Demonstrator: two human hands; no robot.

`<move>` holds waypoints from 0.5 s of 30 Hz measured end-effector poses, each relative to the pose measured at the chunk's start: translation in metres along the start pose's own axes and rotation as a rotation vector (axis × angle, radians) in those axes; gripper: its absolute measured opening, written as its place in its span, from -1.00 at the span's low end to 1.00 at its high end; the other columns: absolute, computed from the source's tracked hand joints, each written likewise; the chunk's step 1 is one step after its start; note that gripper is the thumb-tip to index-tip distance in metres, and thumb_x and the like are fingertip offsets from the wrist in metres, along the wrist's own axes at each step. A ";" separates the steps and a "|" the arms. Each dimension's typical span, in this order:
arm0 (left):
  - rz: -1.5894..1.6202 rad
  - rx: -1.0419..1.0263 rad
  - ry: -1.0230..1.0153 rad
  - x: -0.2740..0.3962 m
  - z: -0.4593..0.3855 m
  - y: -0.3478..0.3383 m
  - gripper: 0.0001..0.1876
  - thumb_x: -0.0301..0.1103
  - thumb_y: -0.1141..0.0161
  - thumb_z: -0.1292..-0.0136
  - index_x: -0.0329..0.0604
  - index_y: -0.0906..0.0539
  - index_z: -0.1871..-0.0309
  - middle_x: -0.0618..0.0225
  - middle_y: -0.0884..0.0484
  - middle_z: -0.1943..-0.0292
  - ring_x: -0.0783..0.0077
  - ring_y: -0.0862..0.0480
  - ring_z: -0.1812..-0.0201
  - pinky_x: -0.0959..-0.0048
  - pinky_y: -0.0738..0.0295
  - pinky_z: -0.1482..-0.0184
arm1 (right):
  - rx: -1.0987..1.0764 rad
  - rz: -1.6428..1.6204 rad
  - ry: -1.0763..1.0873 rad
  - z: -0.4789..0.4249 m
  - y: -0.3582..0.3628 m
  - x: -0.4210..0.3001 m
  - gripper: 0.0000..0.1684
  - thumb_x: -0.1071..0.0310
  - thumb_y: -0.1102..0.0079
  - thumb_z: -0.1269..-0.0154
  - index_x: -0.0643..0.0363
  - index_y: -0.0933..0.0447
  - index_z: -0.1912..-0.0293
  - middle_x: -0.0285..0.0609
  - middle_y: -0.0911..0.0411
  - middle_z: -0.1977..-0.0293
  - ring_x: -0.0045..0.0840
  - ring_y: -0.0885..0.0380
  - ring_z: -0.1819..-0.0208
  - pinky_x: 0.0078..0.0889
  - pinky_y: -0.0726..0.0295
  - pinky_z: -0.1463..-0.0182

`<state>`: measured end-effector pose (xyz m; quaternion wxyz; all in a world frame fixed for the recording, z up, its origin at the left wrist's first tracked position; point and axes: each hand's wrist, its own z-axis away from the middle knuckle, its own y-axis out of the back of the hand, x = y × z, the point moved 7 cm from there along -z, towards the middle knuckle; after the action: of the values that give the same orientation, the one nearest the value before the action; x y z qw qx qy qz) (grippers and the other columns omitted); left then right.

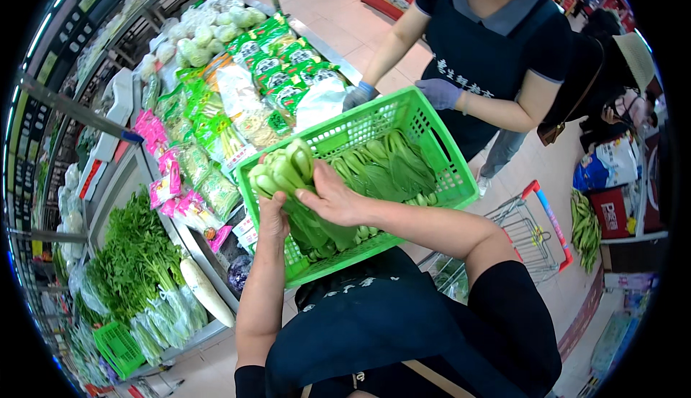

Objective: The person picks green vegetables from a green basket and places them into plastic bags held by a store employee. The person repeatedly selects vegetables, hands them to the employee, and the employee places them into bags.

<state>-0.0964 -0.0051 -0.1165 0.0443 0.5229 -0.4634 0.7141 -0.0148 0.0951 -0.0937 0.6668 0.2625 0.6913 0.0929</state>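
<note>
Both of my hands hold a bunch of bok choy (290, 167) over the left end of a green plastic crate (448, 155). My left hand (273, 215) grips the bunch from the near left side, thumb against the stalks. From the right, my right hand (337, 195) presses around it, with thumb and fingers on the pale stems. The leaves hang down into the crate. More bok choy (386, 168) lies in a row inside, stems to the far side, and further stems show along the near wall. Part of the crate's floor is hidden by my arm and the greens.
Across the crate stands a co-worker in an apron, with a gloved hand (440, 93) at its far corner. Bagged vegetables (275, 63) cover the stall at left. Leafy greens (135, 241) and a white radish (205, 290) lie nearer. A shopping cart (532, 230) stands at right.
</note>
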 end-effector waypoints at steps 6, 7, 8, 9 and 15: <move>-0.002 0.015 0.072 -0.012 0.002 0.015 0.16 -0.26 -0.54 0.01 0.08 0.04 -0.59 0.21 -0.37 -0.36 0.20 -0.44 -0.34 0.23 -0.37 -0.38 | -0.042 0.049 -0.118 -0.005 -0.001 -0.002 0.02 -0.13 0.12 -0.46 0.46 0.25 -0.49 0.39 0.17 -0.47 0.15 0.13 -0.52 0.27 0.05 -0.49; 0.034 0.016 0.095 -0.014 0.002 0.020 0.14 -0.27 -0.52 -0.01 0.09 0.04 -0.59 0.20 -0.37 -0.36 0.19 -0.44 -0.34 0.22 -0.37 -0.38 | -0.038 0.035 -0.078 -0.006 -0.003 -0.005 0.00 -0.13 0.13 -0.47 0.44 0.22 -0.49 0.39 0.12 -0.46 0.14 0.09 -0.51 0.23 0.03 -0.49; 0.069 0.017 0.117 -0.016 0.001 0.024 0.12 -0.28 -0.50 -0.03 0.10 0.03 -0.59 0.20 -0.37 -0.37 0.19 -0.45 -0.33 0.22 -0.38 -0.38 | -0.033 0.022 -0.038 -0.008 -0.004 -0.009 -0.02 -0.14 0.14 -0.48 0.43 0.19 -0.49 0.38 0.07 -0.45 0.13 0.04 -0.50 0.18 0.00 -0.50; 0.032 0.052 0.144 -0.017 0.002 0.031 0.08 -0.25 -0.45 -0.04 0.09 0.01 -0.59 0.17 -0.38 -0.36 0.16 -0.46 -0.32 0.20 -0.43 -0.35 | -0.029 0.009 0.002 -0.010 -0.004 -0.013 -0.05 -0.14 0.15 -0.49 0.41 0.16 -0.49 0.38 0.02 -0.44 0.12 -0.01 -0.49 0.13 -0.02 -0.50; 0.077 0.153 0.258 -0.015 0.007 0.052 -0.02 -0.22 -0.38 0.02 -0.10 -0.13 -0.50 0.08 -0.50 -0.21 0.10 -0.62 -0.12 0.11 -0.63 -0.12 | 0.071 -0.166 -0.458 -0.031 0.057 0.076 -0.33 -0.07 -0.07 -0.44 0.39 -0.47 -0.17 0.17 -0.58 -0.08 -0.12 -0.57 -0.15 -0.16 -0.48 -0.28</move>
<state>-0.1129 -0.0335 -0.1600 0.0362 0.4104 -0.4178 0.8098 -0.0291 0.1873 -0.1292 0.8017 0.2422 0.5443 -0.0484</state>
